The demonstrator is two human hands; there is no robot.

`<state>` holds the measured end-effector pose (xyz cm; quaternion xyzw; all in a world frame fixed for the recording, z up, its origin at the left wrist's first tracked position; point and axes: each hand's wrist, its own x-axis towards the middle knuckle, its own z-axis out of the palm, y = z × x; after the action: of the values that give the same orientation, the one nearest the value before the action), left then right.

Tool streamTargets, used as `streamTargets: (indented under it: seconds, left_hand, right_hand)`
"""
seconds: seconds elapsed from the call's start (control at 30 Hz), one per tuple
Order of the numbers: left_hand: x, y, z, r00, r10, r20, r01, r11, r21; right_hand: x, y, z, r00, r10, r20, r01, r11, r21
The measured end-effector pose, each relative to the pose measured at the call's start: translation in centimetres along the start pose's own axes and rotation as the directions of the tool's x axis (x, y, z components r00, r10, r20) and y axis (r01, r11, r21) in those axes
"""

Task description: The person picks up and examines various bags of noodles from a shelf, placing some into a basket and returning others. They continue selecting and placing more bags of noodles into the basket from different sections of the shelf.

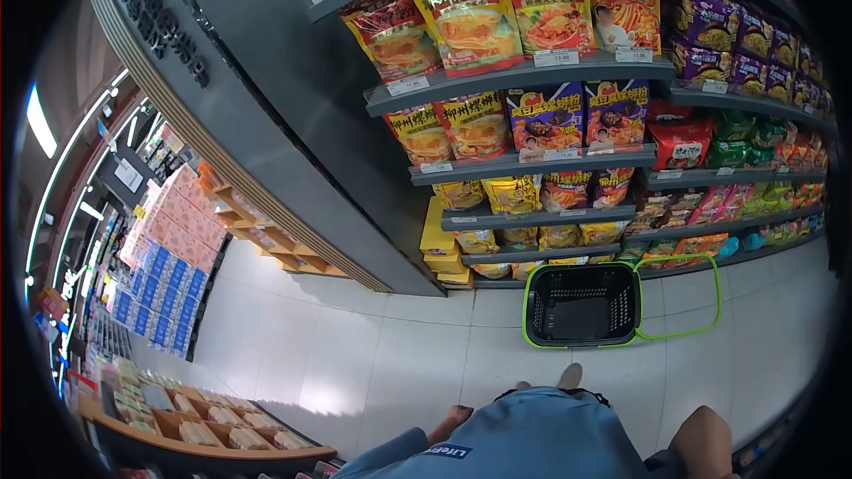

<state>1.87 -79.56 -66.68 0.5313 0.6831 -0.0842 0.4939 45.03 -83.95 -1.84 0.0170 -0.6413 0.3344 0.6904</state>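
My left hand (459,413) hangs low beside my blue shirt, its fingers curled in and nothing showing in them. It touches none of the goods. Of my right arm only a bent bare part (701,443) shows at the lower right; the hand itself is out of sight. On the floor just ahead of my shoes stands a black shopping basket (581,337) with a green rim. Its green handle (717,302) is folded out to the right, and no goods are visible inside.
Shelves ahead hold bagged noodles (468,22), purple packs (706,18) and red packs (682,144). Yellow boxes (439,239) stack by a grey pillar (293,142). Left are blue and pink cartons (160,288) and a wooden display rack (293,451). Pale floor tiles (328,337) lie between.
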Motion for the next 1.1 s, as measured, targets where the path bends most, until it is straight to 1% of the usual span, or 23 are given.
streamTargets:
  seconds: [0.07,0.1,0.13,0.2,0.23,0.3,0.37,0.4,0.47,0.53,0.57,0.6,0.67,0.7,0.73,0.77,0.8,0.83,0.87,0.9,1.0,1.07,1.1]
  left_hand:
    - [0.0,-0.5,-0.2,1.0,-0.018,0.003,0.018,1.0,-0.025]
    - [-0.3,-0.9,0.1,0.999,-0.035,0.013,0.036,0.998,-0.057]
    - [-0.5,-1.3,0.2,0.999,-0.036,0.013,0.037,0.998,-0.057]
    - [-0.3,-1.4,-0.3,0.993,0.102,0.064,-0.111,0.981,0.157]
    - [0.4,-2.0,0.6,0.993,0.101,0.062,-0.109,0.981,0.159]
    - [2.7,-2.7,2.2,1.0,-0.012,0.002,0.011,0.997,0.07]
    - [2.8,-2.5,2.6,0.999,-0.047,-0.02,0.047,0.999,-0.01]
    - [2.5,-2.2,2.7,0.996,-0.081,-0.034,0.077,0.992,-0.097]
    - [2.0,-1.7,2.6,0.997,-0.072,-0.036,0.07,0.996,-0.059]
    - [2.5,-2.1,2.9,0.998,-0.062,-0.032,0.062,0.998,-0.018]
    - [3.5,-3.1,3.2,0.988,0.148,0.046,-0.155,0.939,0.305]
    - [4.0,-3.3,3.1,0.93,0.318,0.185,-0.365,0.735,0.572]
    - [1.4,-2.6,1.7,0.969,0.203,0.144,-0.239,0.918,0.315]
    - [0.0,-2.3,1.0,0.982,0.144,0.122,-0.164,0.971,0.174]
    - [-0.6,-1.6,0.2,0.982,0.14,0.125,-0.161,0.971,0.177]
    - [-1.2,-1.2,-0.2,0.995,0.063,0.081,-0.072,0.991,0.116]
    - [-1.9,-0.8,-0.3,0.999,-0.019,0.046,0.017,0.999,0.049]
    - [-2.7,-0.5,-0.3,0.998,-0.026,0.057,0.023,0.999,0.048]
    - [-3.7,0.3,-1.0,0.992,-0.116,0.04,0.121,0.983,-0.14]
    - [-4.4,0.3,-1.2,0.977,-0.209,0.04,0.211,0.922,-0.324]
    - [-5.1,-0.4,-1.3,0.987,-0.161,0.004,0.155,0.947,-0.283]
    - [-4.4,-1.6,-1.4,0.986,-0.163,0.034,0.167,0.951,-0.261]
    - [-3.7,-2.2,-1.1,0.985,-0.164,0.059,0.174,0.955,-0.24]
  right_hand:
    - [2.0,1.6,-0.5,0.977,-0.041,0.21,0.043,0.999,-0.006]
    - [1.9,1.5,-0.2,0.977,-0.038,0.208,0.04,0.999,-0.004]
    - [1.7,1.4,0.2,0.984,-0.015,0.177,0.034,0.994,-0.105]
    - [1.4,1.2,0.8,0.993,0.011,0.119,0.026,0.953,-0.302]
    - [1.2,1.0,1.1,0.996,0.021,0.081,0.013,0.918,-0.395]
    - [1.4,0.8,1.3,0.999,0.017,0.039,0.004,0.875,-0.485]
    - [2.5,0.6,0.9,0.972,0.01,0.236,0.122,0.835,-0.537]
    - [2.2,0.0,1.3,0.972,0.006,0.235,0.124,0.836,-0.534]
    - [1.1,-1.4,2.4,0.984,0.178,0.007,-0.131,0.749,-0.649]
    - [0.3,-1.4,2.8,0.992,0.123,-0.021,-0.106,0.738,-0.667]
    - [-0.1,-1.3,3.0,0.997,0.067,-0.049,-0.082,0.722,-0.687]
    - [-0.7,-1.3,3.3,0.996,0.067,-0.05,-0.083,0.718,-0.691]
    - [-1.9,-1.1,3.8,0.99,-0.111,-0.086,0.013,0.683,-0.73]
    - [-1.7,-0.6,3.6,0.99,-0.11,-0.09,0.01,0.682,-0.731]
    - [-0.9,0.1,3.0,0.99,-0.139,0.015,0.11,0.704,-0.701]
    - [-0.2,0.5,2.7,0.979,-0.169,0.118,0.204,0.723,-0.66]
    - [0.7,0.4,3.0,0.981,-0.16,0.112,0.194,0.725,-0.661]
    - [1.9,0.0,3.9,0.996,-0.047,0.082,0.092,0.677,-0.73]
    - [2.7,-0.1,4.3,0.997,0.062,0.045,-0.002,0.613,-0.79]
    - [2.3,0.0,4.2,0.997,0.07,0.042,-0.01,0.614,-0.789]
    - [0.2,0.0,2.6,0.998,-0.035,0.046,0.058,0.574,-0.816]
    - [-0.2,-0.1,1.5,0.98,-0.101,0.173,0.201,0.508,-0.837]
    - [0.0,0.3,1.1,0.981,-0.095,0.171,0.196,0.505,-0.841]
